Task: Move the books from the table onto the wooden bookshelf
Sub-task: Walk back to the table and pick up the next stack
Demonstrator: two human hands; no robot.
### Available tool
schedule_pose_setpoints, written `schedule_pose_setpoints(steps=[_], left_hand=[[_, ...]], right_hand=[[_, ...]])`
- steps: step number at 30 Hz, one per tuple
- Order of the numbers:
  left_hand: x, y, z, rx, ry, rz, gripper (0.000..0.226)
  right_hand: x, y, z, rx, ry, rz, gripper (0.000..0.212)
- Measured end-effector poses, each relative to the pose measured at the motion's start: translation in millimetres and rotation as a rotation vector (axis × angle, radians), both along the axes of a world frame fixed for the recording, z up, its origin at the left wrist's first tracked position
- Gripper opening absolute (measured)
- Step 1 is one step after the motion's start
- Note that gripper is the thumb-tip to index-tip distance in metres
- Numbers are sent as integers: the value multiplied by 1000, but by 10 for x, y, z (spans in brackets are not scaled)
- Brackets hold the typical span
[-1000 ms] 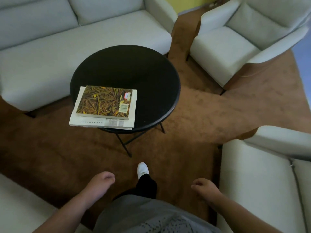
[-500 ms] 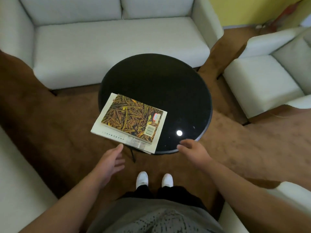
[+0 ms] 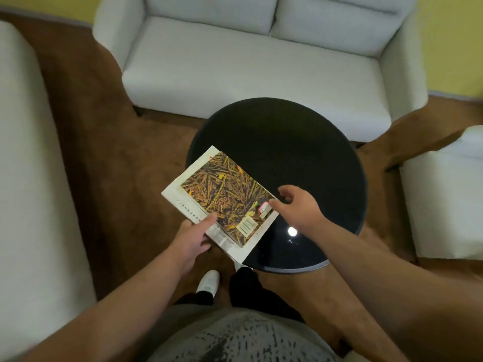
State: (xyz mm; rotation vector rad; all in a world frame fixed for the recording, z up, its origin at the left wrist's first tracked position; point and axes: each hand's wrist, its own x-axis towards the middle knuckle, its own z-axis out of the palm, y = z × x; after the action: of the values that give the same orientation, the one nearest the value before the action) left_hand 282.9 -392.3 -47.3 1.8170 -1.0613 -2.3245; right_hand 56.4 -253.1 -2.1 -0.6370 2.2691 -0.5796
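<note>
A pale sofa [image 3: 256,61] is noted at the far side, on a brown carpet [image 3: 117,165]. A round black tabletop [image 3: 300,152] is set just near of the sofa. The books [image 3: 222,199] are found at the near left edge of the tabletop, overhanging it. A yellow-brown book [image 3: 227,197] is laid flat on a larger white book [image 3: 177,202]. No bookshelf is seen in view.

Change recorded: half a second ago both hands were held short of the stack and apart from it. Contact has now been made. The left hand [image 3: 193,239] is closed on the near left corner of the books, with the thumb laid on top. The rest of the grip is hidden beneath. The right hand [image 3: 298,205] is brought to the right edge of the top book. Its fingers [image 3: 285,190] are loosely curled and gripping nothing, and only the thumb tip appears to touch.

Judgement: the pickup is begun but not completed. Whether the stack is lifted cannot be told. A firm right-hand hold is considered necessary before carrying, since the smaller book could slide off.
</note>
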Motion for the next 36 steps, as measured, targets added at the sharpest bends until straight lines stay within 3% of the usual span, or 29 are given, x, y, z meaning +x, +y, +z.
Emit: schedule_pose_setpoints(steps=[4,8,12,15,19,25,36], left_hand=[[-110,72,-61,9,8,150,53],[-231,75,-161,-11,-40,300,101],[-273,93,-232,-10,-7,383,79],[-295,141,-233,-5,74,464,63],[-298,189,-246,-57,123,493,69],[-224,210,-258,-88,168,461,55],[55,212,-255,9,127,426,44]], right_hand=[[-166,-336,-86,94,-18,140,67],[-270,-641,-207,111,-219,115,56],[-286,-881,-304,134,-556,29,48],[-234,-959,-362,194,-682,24,50],[-273,-950,-397,257,-692,61,58],[-295,-932,-383,287,-735,89,55],[6,-742,-508,281,-827,145,56]])
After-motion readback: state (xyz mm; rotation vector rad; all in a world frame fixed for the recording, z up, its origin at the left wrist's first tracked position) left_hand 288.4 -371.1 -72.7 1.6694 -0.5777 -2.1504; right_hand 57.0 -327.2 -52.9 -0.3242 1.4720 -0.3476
